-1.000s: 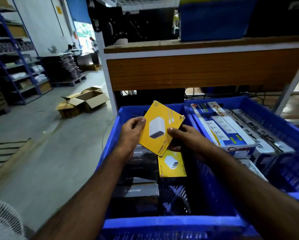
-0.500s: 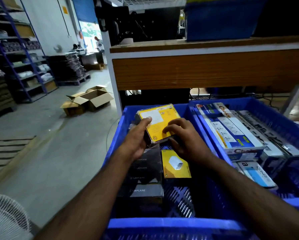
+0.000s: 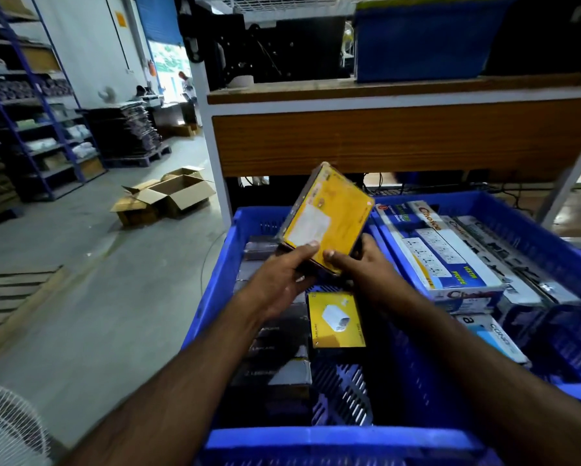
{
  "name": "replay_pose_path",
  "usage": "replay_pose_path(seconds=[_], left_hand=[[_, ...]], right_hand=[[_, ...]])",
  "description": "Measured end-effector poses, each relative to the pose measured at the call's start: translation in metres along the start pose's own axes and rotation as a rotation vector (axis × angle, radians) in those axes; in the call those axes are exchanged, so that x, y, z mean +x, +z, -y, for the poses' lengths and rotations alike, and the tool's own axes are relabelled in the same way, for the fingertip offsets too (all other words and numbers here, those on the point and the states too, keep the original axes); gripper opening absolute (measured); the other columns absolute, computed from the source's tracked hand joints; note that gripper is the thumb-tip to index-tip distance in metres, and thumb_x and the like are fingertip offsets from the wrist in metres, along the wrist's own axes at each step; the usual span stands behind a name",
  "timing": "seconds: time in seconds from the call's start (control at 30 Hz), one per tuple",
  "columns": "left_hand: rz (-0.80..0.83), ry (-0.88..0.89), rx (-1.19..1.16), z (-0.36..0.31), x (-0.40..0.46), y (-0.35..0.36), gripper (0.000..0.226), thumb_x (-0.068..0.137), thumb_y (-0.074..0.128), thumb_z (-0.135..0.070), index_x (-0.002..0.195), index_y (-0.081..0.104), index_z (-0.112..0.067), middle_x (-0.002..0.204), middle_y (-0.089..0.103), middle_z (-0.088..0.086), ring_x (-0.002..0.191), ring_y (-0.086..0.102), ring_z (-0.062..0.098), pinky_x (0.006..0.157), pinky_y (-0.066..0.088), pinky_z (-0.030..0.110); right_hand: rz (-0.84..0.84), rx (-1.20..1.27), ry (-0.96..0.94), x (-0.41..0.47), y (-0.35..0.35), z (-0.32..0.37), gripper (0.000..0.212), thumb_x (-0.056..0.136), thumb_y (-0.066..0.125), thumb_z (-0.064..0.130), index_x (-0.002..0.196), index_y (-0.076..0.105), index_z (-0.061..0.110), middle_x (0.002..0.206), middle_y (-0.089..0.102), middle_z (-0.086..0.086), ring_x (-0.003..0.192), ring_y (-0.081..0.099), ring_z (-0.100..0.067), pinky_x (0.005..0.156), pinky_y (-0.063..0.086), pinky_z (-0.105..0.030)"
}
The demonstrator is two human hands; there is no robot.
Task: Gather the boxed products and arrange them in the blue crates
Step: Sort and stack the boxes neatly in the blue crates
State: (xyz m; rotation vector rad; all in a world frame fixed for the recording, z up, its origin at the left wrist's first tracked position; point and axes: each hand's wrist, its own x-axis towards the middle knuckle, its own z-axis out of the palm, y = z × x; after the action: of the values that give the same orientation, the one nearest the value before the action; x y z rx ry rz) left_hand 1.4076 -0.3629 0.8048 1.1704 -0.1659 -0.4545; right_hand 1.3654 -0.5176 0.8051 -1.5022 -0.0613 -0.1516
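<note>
Tilted up since the earlier frame, the yellow box (image 3: 326,219) sits at frame centre above the left blue crate (image 3: 215,280), pinched at its lower edge by left hand (image 3: 282,280) and right hand (image 3: 359,267).

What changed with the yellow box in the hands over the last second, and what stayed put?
Both hands, left hand and right hand, turned the yellow box from its charger-picture face to its label face, then tilted it up above the blue crate. The second yellow box in the crate stayed put.
</note>
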Motion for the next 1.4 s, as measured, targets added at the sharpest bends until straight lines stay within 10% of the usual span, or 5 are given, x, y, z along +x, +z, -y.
replay_pose_path(seconds=[0.33, 0.5, 0.77, 1.1, 1.4], left_hand=[[-0.030, 0.059, 0.052, -0.020, 0.002, -0.024, 0.016, 0.092, 0.061, -0.017, 0.108, 0.059, -0.018, 0.090, 0.073, 0.002, 0.075, 0.068, 0.015, 0.065, 0.056, 0.028], [0.017, -0.004, 0.018, -0.017, -0.002, -0.025, 0.017, 0.090, 0.060, -0.004, 0.107, 0.060, -0.009, 0.103, 0.071, 0.014, 0.086, 0.071, 0.026, 0.075, 0.060, 0.037], [-0.083, -0.011, 0.245, -0.023, -0.006, -0.036, 0.036, 0.087, 0.069, -0.022, 0.120, 0.056, -0.013, 0.104, 0.071, 0.009, 0.089, 0.069, 0.021, 0.076, 0.058, 0.037], [-0.114, 0.002, 0.282, -0.037, -0.014, -0.048, 0.040, 0.095, 0.045, -0.056, 0.087, 0.071, -0.026, 0.081, 0.072, -0.003, 0.083, 0.065, 0.018, 0.083, 0.049, 0.039], [-0.232, -0.004, 0.585, -0.028, -0.010, -0.058, 0.038, 0.097, 0.050, -0.046, 0.103, 0.063, -0.011, 0.103, 0.067, 0.005, 0.097, 0.061, 0.023, 0.083, 0.048, 0.033]], right_hand=[[-0.284, 0.137, -0.090, 0.009, -0.016, 0.005, 0.047, 0.089, 0.067, 0.021, 0.133, 0.052, 0.017, 0.116, 0.064, -0.010, 0.099, 0.066, -0.023, 0.086, 0.057, -0.040], [-0.285, 0.144, -0.039, 0.007, -0.017, 0.002, 0.026, 0.093, 0.062, 0.023, 0.112, 0.057, 0.006, 0.083, 0.062, 0.000, 0.069, 0.061, -0.008, 0.057, 0.050, -0.018], [-0.229, -0.016, -0.124, -0.002, -0.015, 0.010, 0.030, 0.095, 0.058, 0.019, 0.122, 0.058, 0.006, 0.111, 0.064, -0.015, 0.093, 0.066, -0.014, 0.076, 0.058, -0.028], [0.124, -0.299, -0.053, -0.011, -0.021, 0.020, 0.036, 0.087, 0.067, 0.015, 0.120, 0.057, 0.004, 0.110, 0.066, -0.012, 0.088, 0.069, -0.014, 0.071, 0.059, -0.026], [0.601, -0.589, 0.050, -0.033, -0.015, 0.030, 0.026, 0.079, 0.072, 0.022, 0.097, 0.055, 0.011, 0.085, 0.062, 0.001, 0.076, 0.062, -0.011, 0.063, 0.048, -0.024]])
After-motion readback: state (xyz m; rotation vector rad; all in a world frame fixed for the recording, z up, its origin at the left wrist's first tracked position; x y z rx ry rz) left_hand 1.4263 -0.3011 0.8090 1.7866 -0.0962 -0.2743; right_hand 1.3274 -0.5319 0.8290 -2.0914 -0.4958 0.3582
